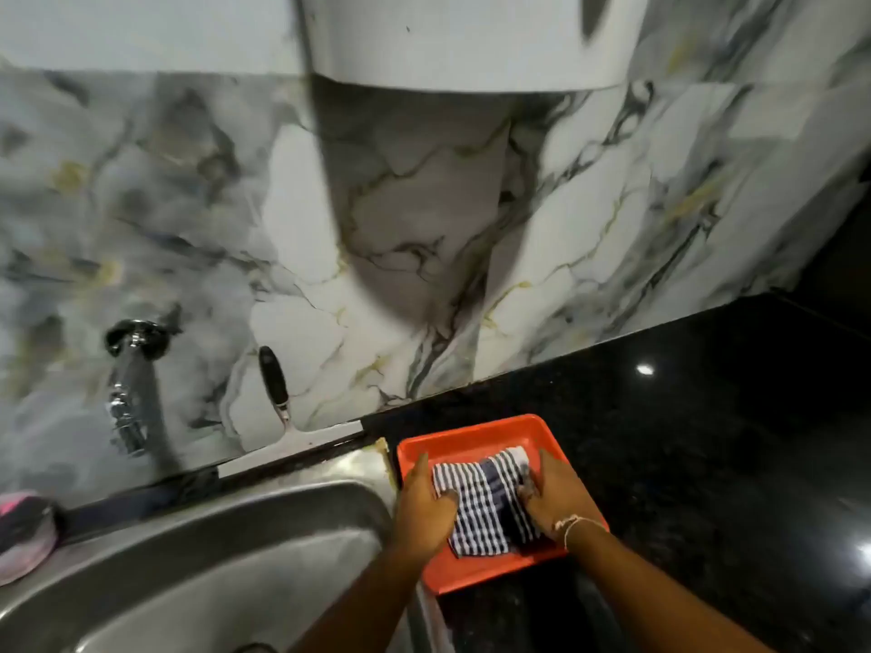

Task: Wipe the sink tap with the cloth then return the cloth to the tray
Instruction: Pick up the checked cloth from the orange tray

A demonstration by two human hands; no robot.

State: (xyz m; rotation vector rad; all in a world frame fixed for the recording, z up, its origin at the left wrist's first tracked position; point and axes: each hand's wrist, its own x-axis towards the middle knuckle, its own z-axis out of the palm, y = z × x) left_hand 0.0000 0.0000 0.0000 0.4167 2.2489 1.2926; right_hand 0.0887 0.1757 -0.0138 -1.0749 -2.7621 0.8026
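A blue-and-white striped cloth (483,499) lies folded in an orange tray (471,438) on the black counter, just right of the sink. My left hand (424,504) rests on the cloth's left edge, with the thumb over the fabric. On the right edge my right hand (549,497) presses down, fingers curled into the cloth, a string bracelet on its wrist. The chrome tap (125,393) sticks out of the marble wall at the far left, well away from both hands.
A steel sink (226,558) fills the lower left. A black-handled squeegee (278,393) leans on the marble wall behind it. A pink and dark scrubber (26,530) sits at the left edge. Black granite counter (707,440) extends to the right.
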